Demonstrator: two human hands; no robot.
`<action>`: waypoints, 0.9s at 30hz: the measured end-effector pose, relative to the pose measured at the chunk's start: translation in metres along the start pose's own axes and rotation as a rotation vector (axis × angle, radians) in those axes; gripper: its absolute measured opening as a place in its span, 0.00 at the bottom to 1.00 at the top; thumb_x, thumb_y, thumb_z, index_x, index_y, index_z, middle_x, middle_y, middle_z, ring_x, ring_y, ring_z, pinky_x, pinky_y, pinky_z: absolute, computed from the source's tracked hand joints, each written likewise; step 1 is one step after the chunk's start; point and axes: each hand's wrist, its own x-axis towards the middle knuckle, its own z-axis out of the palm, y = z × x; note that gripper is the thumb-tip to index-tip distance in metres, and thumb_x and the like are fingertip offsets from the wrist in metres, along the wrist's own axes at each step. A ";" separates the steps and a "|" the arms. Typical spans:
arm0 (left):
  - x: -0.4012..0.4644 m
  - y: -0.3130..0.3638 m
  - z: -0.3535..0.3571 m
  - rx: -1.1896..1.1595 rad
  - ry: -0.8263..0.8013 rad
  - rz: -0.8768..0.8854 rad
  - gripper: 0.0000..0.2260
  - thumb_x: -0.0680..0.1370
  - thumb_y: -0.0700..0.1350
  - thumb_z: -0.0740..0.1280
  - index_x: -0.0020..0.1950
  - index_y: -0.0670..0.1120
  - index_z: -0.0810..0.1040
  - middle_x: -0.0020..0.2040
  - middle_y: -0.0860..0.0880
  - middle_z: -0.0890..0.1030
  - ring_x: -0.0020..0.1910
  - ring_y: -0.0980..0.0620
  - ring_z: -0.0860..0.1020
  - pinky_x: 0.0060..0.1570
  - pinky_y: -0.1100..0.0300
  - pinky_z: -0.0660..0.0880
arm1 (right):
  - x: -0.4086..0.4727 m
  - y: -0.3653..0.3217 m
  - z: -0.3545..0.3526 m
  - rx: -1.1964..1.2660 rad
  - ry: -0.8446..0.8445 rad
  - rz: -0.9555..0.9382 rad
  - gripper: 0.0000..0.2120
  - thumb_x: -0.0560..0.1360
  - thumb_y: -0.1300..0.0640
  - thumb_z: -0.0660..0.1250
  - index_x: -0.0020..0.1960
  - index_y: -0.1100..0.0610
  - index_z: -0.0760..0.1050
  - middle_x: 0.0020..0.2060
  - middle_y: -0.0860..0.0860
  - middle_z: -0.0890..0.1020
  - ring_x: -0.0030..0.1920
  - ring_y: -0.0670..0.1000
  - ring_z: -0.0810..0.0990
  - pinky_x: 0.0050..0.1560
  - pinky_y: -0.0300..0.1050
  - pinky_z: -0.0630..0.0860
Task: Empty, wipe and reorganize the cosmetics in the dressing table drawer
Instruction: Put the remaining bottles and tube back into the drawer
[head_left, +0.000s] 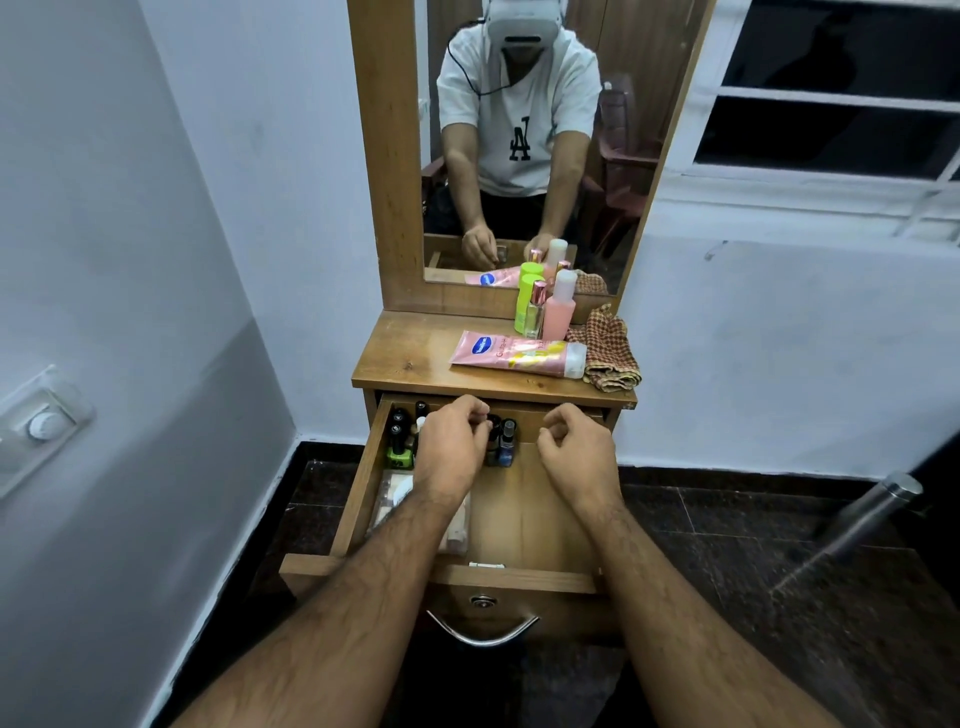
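The wooden drawer (519, 574) is pulled out under the dressing table top (410, 353). Several small dark nail polish bottles (400, 434) stand along its back left, and a clear packet (395, 493) lies at its left. My left hand (449, 441) is over the back of the drawer, its fingertips pinching a small dark bottle (493, 423). A blue-black bottle (506, 441) stands just to the right of it. My right hand (576, 447) hovers over the drawer's bare right half, fingers curled, holding nothing that I can see.
On the table top lie a pink tube (519, 353) and a checked cloth (608, 353), with a green bottle (525, 304), a small perfume bottle (535, 312) and a pink bottle (560, 306) standing by the mirror (519, 156). A metal chair leg (862, 514) slants at right.
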 end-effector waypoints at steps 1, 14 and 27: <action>0.000 0.003 -0.002 -0.017 0.002 0.005 0.07 0.78 0.43 0.70 0.55 0.50 0.81 0.47 0.56 0.82 0.44 0.58 0.80 0.46 0.57 0.81 | 0.000 -0.002 -0.003 0.004 0.013 -0.010 0.03 0.76 0.56 0.68 0.49 0.50 0.77 0.38 0.41 0.78 0.41 0.43 0.78 0.44 0.40 0.77; 0.068 0.057 -0.017 -0.017 0.064 0.078 0.07 0.77 0.48 0.71 0.55 0.51 0.81 0.48 0.56 0.82 0.48 0.58 0.79 0.48 0.61 0.77 | 0.077 -0.030 -0.057 0.026 0.197 -0.105 0.05 0.75 0.54 0.72 0.50 0.53 0.80 0.41 0.45 0.80 0.43 0.45 0.79 0.43 0.39 0.77; 0.154 0.078 0.035 0.051 0.040 0.069 0.15 0.71 0.49 0.77 0.55 0.51 0.79 0.50 0.53 0.82 0.51 0.55 0.79 0.52 0.56 0.79 | 0.164 -0.015 -0.039 0.081 0.028 0.044 0.15 0.71 0.54 0.75 0.55 0.51 0.77 0.47 0.46 0.81 0.48 0.48 0.79 0.53 0.52 0.80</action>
